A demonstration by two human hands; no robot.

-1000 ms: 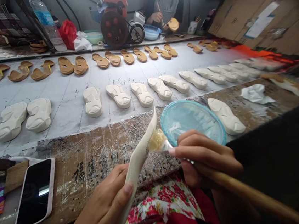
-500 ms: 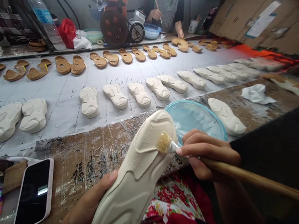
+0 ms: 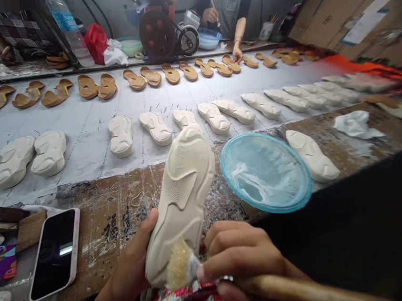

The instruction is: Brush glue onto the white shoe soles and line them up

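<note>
My left hand [image 3: 135, 262] grips a cream shoe sole [image 3: 182, 191] by its near left edge, the sole tilted up over the bench edge with its moulded face toward me. My right hand [image 3: 241, 256] holds a wooden-handled brush [image 3: 291, 292], whose bristles [image 3: 179, 267] press on the near end of the sole. A blue bowl [image 3: 301, 192] with a whitish film inside sits just right of the sole.
A phone [image 3: 56, 254] lies on the worn bench at the left. The belt carries a row of cream soles [image 3: 215, 118] and a far row of tan insoles [image 3: 152, 76]. Across the belt a person's hand [image 3: 237, 53] touches an insole. Cardboard boxes [image 3: 355, 14] stand at the right.
The sole turned from edge-on to face-up. My right hand drew the brush from the sole's far end, near the bowl, down to its near end. The person opposite reached onto the belt.
</note>
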